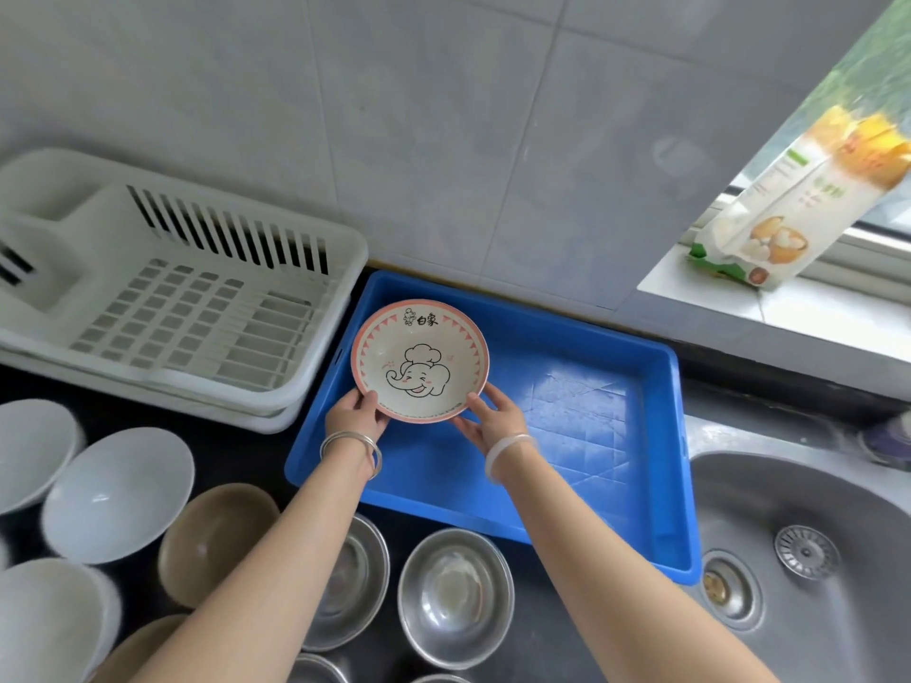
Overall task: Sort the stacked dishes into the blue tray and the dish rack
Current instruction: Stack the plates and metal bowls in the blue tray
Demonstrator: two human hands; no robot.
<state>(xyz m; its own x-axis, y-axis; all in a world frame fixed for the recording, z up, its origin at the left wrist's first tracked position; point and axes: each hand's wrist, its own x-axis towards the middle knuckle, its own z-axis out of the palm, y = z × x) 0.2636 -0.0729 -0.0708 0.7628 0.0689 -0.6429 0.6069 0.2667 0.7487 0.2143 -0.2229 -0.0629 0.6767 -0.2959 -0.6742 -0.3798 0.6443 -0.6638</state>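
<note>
Elephant plate (pixel 420 359) is over the far-left corner of the blue tray (pixel 581 416), my left hand (pixel 356 412) and right hand (pixel 488 417) each pinching its near rim. I'd lower it flat, tucked into that corner, then release both hands together.

A grey tiled wall (pixel 443 115) rises behind the dark counter (pixel 231 451). To the right, a stainless-steel sink (pixel 838 633) is set into the counter, with a round strainer (pixel 807 552) in its basin and a smaller round fitting (pixel 728 584) just beside it. Above the sink, a white and yellow food package (pixel 808 199) stands tilted on the pale window sill (pixel 813 308). A blurred purplish object (pixel 887 443) sits at the sink's far edge.
</note>
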